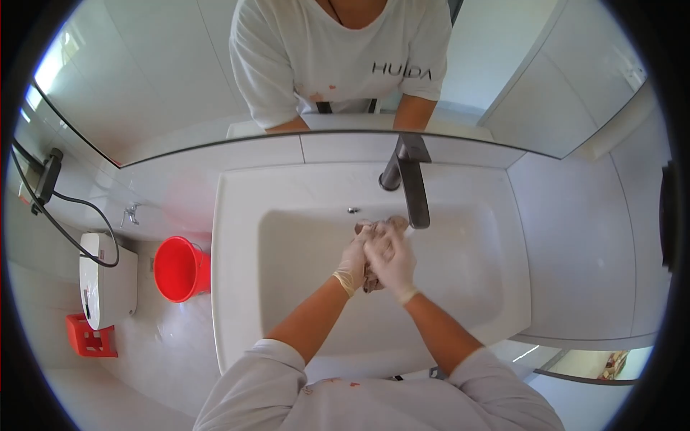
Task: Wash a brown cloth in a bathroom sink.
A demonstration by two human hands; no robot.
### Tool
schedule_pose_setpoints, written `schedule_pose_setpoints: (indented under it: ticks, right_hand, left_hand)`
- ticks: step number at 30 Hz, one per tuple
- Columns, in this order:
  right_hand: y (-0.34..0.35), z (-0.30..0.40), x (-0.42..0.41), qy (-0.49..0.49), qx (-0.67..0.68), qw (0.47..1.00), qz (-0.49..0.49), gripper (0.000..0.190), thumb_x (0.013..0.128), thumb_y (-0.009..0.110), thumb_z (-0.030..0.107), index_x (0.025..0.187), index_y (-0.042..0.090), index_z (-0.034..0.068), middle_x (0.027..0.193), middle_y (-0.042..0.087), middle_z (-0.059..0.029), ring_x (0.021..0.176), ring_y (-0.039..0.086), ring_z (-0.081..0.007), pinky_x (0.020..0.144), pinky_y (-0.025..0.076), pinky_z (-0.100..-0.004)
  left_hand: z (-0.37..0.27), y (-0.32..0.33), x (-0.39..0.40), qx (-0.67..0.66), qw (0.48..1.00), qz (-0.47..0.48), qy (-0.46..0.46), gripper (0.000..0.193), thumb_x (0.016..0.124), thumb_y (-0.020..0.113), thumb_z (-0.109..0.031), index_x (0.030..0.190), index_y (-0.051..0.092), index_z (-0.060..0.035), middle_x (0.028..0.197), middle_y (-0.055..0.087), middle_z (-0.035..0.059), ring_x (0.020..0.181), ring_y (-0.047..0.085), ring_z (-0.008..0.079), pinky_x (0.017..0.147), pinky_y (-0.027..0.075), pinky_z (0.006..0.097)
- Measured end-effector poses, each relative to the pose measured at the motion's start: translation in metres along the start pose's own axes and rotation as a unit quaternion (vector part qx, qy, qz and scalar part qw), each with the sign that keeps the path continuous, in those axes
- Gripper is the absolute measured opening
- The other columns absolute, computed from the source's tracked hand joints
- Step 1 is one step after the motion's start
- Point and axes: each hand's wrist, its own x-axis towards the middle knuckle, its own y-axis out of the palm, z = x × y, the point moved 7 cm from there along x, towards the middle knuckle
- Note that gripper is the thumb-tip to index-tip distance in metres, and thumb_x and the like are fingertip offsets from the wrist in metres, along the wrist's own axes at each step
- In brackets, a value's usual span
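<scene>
Both of my hands wear thin pale gloves and meet over the white washbasin (302, 318). Bunched between them is a brownish cloth (373, 281), its folds sticking out above and below the fingers. My left hand (354, 261) grips the cloth from the left side. From the right, my right hand (395, 264) presses onto it, slightly blurred, with its fingers curled over the cloth. Just above and to the right hangs the spout of a dark grey faucet (416, 194). I cannot tell whether water runs from it.
A mirror (161, 81) spans the wall behind the basin. On the floor at left stand a red bucket (175, 269), a white toilet (116, 280) and a red plastic stool (91, 336). A dark hose (64, 237) hangs at far left, near a small wall tap (130, 214).
</scene>
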Motion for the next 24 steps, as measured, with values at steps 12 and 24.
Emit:
schedule_pose_setpoints:
  ticks: [12,24]
  right_hand:
    - [0.022,-0.13,-0.023,0.371,0.44,0.766,0.285,0.039,0.09,0.053,0.016,0.126,0.052,0.002,0.114,0.059,-0.006,0.102,0.054,-0.0134,0.088,0.045,-0.0298]
    - [-0.001,-0.16,-0.04,0.506,0.398,0.762,0.075,0.021,0.09,0.05,0.022,0.098,0.058,0.004,0.097,0.06,-0.0046,0.081,0.054,-0.0138,0.073,0.044,-0.0311]
  left_hand:
    - [-0.068,0.185,-0.078,0.351,0.936,-0.011,0.036,0.051,0.082,0.061,-0.007,0.129,0.048,0.0039,0.113,0.06,0.013,0.1,0.061,0.02,0.088,0.049,0.0317]
    - [-0.043,0.102,-0.077,0.076,0.988,-0.136,0.02,0.027,0.095,0.05,-0.023,0.112,0.053,-0.0025,0.11,0.059,0.0112,0.107,0.056,0.0243,0.099,0.045,0.0416]
